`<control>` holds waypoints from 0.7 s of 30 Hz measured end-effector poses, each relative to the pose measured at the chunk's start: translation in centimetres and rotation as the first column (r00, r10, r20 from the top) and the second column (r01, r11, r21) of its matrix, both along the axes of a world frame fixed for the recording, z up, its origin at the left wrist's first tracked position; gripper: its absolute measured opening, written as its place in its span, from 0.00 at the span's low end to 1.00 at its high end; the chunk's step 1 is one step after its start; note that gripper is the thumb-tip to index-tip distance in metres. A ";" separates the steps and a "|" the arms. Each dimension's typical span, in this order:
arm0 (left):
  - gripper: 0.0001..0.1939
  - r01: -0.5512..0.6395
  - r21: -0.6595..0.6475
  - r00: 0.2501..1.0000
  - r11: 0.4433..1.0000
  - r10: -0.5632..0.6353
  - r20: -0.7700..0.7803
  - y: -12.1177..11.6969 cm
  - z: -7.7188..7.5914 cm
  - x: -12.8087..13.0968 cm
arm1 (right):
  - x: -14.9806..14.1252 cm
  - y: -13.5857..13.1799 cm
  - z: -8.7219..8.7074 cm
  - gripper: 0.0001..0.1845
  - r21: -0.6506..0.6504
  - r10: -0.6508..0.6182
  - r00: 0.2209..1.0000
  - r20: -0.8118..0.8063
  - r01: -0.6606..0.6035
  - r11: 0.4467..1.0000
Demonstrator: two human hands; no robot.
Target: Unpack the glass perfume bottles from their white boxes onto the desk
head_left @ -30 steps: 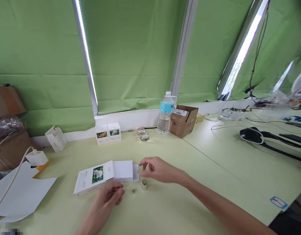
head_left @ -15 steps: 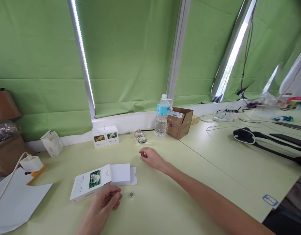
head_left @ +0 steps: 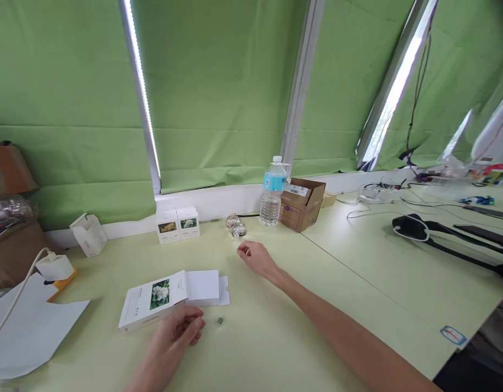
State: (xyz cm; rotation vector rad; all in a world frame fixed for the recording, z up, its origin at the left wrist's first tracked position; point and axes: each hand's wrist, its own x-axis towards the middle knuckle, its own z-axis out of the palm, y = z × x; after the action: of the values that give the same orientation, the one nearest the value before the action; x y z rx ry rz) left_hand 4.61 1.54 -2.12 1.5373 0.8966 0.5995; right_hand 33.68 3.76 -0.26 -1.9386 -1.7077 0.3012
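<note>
My right hand point(head_left: 254, 257) reaches far across the table, fingers closed round a small silver cap. It is just short of two small round glass bottles point(head_left: 236, 227) near the wall. My left hand point(head_left: 178, 333) rests on the table close to me with its fingers curled. It touches the near right corner of a white box with a flower picture point(head_left: 153, 299), whose white inner tray point(head_left: 202, 287) is slid out to the right. What the curled fingers hold, if anything, is hidden. A tiny silver piece point(head_left: 220, 322) lies on the table just right of the left hand.
Two small flower boxes point(head_left: 178, 224) and an open white carton point(head_left: 89, 234) stand by the wall. Right of the glass bottles are a water bottle point(head_left: 272, 193) and a brown cardboard box point(head_left: 301, 202). A white charger point(head_left: 54, 266) and paper lie left; black gear point(head_left: 414, 227) lies right.
My right hand picked the silver cap off the table beside the tiny piece and carried it away toward the glass bottles. The left hand stayed by the box.
</note>
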 end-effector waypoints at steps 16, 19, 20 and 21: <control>0.29 -0.022 -0.015 0.999 1.000 0.023 0.048 -0.3 0.5 0.1 | -6.5 -5.8 1.2 0.07 -0.167 0.507 0.859 0.077 -0.490 0.856; 0.29 -0.024 -0.019 0.999 1.000 0.025 0.038 -0.4 0.5 0.0 | -3.2 -4.0 0.9 0.06 -0.153 0.300 0.953 0.046 -0.290 0.945; 0.29 -0.021 -0.019 0.999 1.000 0.022 0.037 -0.4 0.5 0.0 | -2.1 -3.2 0.6 0.06 -0.135 0.248 0.967 0.054 -0.239 0.962; 0.29 -0.018 -0.019 0.999 1.000 0.018 0.037 -0.4 0.4 0.0 | -1.0 -2.4 0.4 0.07 -0.114 0.192 0.980 0.058 -0.185 0.976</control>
State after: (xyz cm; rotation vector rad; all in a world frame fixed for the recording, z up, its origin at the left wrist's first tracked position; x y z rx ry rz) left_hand 4.57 1.15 -1.68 1.4979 0.8863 0.6293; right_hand 32.66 1.39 0.14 -1.8841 -1.9626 0.4093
